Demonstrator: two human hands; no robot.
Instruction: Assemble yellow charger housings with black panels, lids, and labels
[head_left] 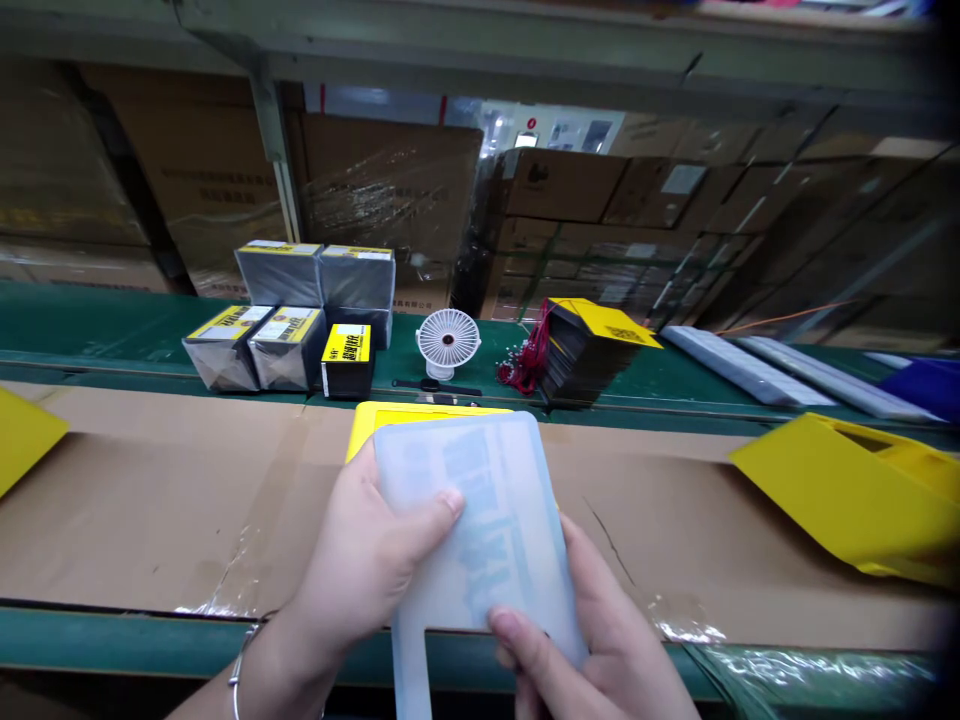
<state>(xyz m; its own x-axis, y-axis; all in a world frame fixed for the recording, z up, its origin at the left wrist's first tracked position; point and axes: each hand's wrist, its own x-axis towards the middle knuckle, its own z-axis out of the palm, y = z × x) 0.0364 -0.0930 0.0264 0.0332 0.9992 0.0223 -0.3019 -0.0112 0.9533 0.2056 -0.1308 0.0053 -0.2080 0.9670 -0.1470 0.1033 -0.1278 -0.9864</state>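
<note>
So there's a cloudy, bluish sheet (495,530) held up over the desk (225,500), left hand (367,560) pinching its left side, right hand (592,640) gripping its lower right corner, thumbs on the face. Yellow piece (429,409) peeks out just past the left hand's fingers. Farther out from the hands: little white fan (448,342), and a yellow folded piece (847,490) well right of the right hand.

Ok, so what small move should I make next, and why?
Perhaps turn the pale sheet over: its lettering shows only faintly on the side facing you, and your left hand and right hand both hold it.
</note>
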